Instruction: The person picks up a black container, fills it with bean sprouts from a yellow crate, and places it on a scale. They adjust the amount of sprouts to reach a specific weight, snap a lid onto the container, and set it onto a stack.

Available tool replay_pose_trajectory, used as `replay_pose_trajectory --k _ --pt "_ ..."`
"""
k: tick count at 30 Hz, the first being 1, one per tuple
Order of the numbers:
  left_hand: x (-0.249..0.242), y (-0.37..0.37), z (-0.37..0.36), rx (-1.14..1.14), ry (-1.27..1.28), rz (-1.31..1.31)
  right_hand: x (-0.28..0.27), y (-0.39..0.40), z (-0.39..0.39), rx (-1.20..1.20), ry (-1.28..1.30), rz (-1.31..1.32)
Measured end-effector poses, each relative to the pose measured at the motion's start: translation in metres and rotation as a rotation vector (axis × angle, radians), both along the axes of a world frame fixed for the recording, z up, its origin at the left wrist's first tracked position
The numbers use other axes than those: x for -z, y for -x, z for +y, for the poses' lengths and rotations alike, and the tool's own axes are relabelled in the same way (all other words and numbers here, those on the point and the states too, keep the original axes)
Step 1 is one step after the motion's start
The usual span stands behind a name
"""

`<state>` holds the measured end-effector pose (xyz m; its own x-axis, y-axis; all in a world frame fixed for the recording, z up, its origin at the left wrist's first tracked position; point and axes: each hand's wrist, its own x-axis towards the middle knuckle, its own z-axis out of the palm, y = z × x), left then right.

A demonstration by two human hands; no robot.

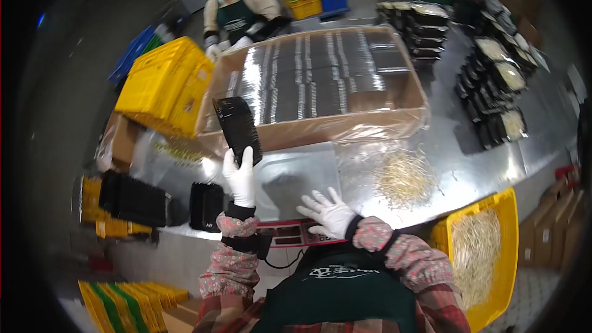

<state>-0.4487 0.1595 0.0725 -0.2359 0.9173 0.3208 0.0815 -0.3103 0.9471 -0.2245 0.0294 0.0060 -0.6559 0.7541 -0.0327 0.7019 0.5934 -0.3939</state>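
Observation:
My left hand (240,179), in a white glove, grips a black plastic tray (239,128) by its near end and holds it up tilted before the big carton. My right hand (332,214), also gloved, has its fingers spread over the front of a red-framed scale (287,235) and holds nothing. The scale's metal plate (296,179) lies between and beyond my hands. To the right, a loose pile of thin pale strands (404,179), like sprouts or enoki, rests on the metal table. Another black tray (206,205) sits left of my left wrist.
A large carton (308,131) holds rows of stacked black trays. More stacked trays (132,198) lie at left. Yellow crates (166,89) stand beyond them. At right are a yellow crate (510,253) of strands and filled packs (493,95). A co-worker (243,6) stands across the table.

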Motion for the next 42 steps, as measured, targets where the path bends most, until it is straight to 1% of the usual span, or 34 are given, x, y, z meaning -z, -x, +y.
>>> replay_pose_trajectory --k 1,3,4,5,6,7,8,9,10,11,13,14,15,16,17,18,19,21,23,24,25,27,29,31,32,33,35,36,37,38,40,42 --pt "0.001 -0.034 0.001 0.1 0.042 -0.002 0.012 -0.001 0.005 0.019 0.018 0.067" --pt "0.001 -0.107 -0.015 0.28 -0.029 0.073 0.029 -0.025 0.009 0.319 -0.068 0.053" --pt "0.041 -0.13 -0.014 0.222 -0.168 0.379 0.032 -0.045 0.006 0.512 -0.049 0.01" --pt "0.027 -0.161 -0.034 0.371 -0.212 0.474 0.032 -0.069 -0.001 0.71 -0.031 -0.036" --pt "0.026 -0.184 -0.042 0.549 -0.211 0.529 0.022 -0.094 -0.011 0.826 0.149 -0.097" --pt "0.03 -0.208 -0.052 0.733 -0.222 0.58 0.027 -0.113 -0.027 0.905 0.147 -0.08" --pt "0.034 -0.23 -0.06 0.797 -0.281 0.648 0.026 -0.126 -0.049 0.927 0.141 0.012" --pt "0.049 -0.248 -0.061 0.85 -0.383 0.718 0.023 -0.138 -0.071 0.947 0.126 0.104" --pt "0.07 -0.263 -0.06 0.918 -0.359 0.824 0.012 -0.147 -0.091 0.956 0.206 0.192" --pt "0.091 -0.274 -0.055 0.971 -0.344 0.941 0.009 -0.15 -0.113 0.98 0.178 0.224" --pt "0.129 -0.285 -0.038 1.031 -0.361 1.188 0.007 -0.157 -0.164 1.049 0.055 0.436" --pt "0.132 -0.287 -0.033 1.044 -0.354 1.199 -0.006 -0.164 -0.193 1.131 0.075 0.46" --pt "0.13 -0.291 -0.031 1.057 -0.345 1.216 -0.007 -0.172 -0.224 1.24 0.042 0.431" --pt "0.121 -0.294 -0.034 1.015 -0.469 1.179 0.002 -0.183 -0.259 1.305 -0.062 0.481" --pt "0.108 -0.297 -0.039 0.969 -0.584 1.136 -0.004 -0.19 -0.296 1.44 -0.035 0.649" --pt "0.101 -0.302 -0.042 0.988 -0.565 1.096 -0.011 -0.201 -0.336 1.571 -0.049 0.615" --pt "0.094 -0.309 -0.048 1.001 -0.542 1.058 -0.009 -0.213 -0.377 1.704 -0.135 0.609" --pt "0.076 -0.331 -0.076 1.128 -0.458 0.902 -0.009 -0.239 -0.454 2.002 -0.154 0.508" --pt "0.065 -0.357 -0.115 1.283 -0.31 0.771 0.005 -0.27 -0.524 2.188 -0.026 0.518" --pt "0.06 -0.372 -0.142 1.33 -0.341 0.762 0.021 -0.285 -0.556 2.22 0.078 0.37" --pt "0.062 -0.387 -0.167 1.41 -0.294 0.725 0.024 -0.297 -0.579 2.218 0.282 0.32" --pt "0.04 -0.413 -0.239 1.634 -0.002 0.625 0.05 -0.31 -0.604 1.993 0.592 0.149" --pt "0.04 -0.44 -0.29 1.826 -0.214 0.803 0.088 -0.319 -0.61 1.589 0.852 0.17" --pt "0.053 -0.463 -0.339 2.006 -0.242 0.767 0.127 -0.316 -0.609 1.366 1.214 0.225" --pt "0.05 -0.475 -0.362 2.076 -0.317 0.809 0.148 -0.3 -0.616 1.395 1.101 0.197" --pt "0.064 -0.484 -0.379 2.136 -0.365 0.859 0.164 -0.288 -0.621 1.422 0.984 0.17" --pt "0.094 -0.5 -0.413 2.231 -0.375 0.919 0.152 -0.296 -0.619 1.371 0.975 0.139" --pt "0.1 -0.507 -0.431 2.292 -0.322 0.982 0.142 -0.3 -0.615 1.354 0.968 0.124" --pt "0.106 -0.512 -0.448 2.35 -0.266 1.041 0.14 -0.302 -0.612 1.309 1.034 0.136" --pt "0.119 -0.515 -0.463 2.42 -0.295 1.065 0.137 -0.306 -0.609 1.258 1.098 0.141" --pt "0.142 -0.523 -0.487 2.497 -0.3 1.223 0.139 -0.315 -0.601 1.151 1.241 0.13" --pt "0.166 -0.528 -0.506 2.539 -0.318 1.367 0.132 -0.308 -0.607 1.175 1.16 0.001"
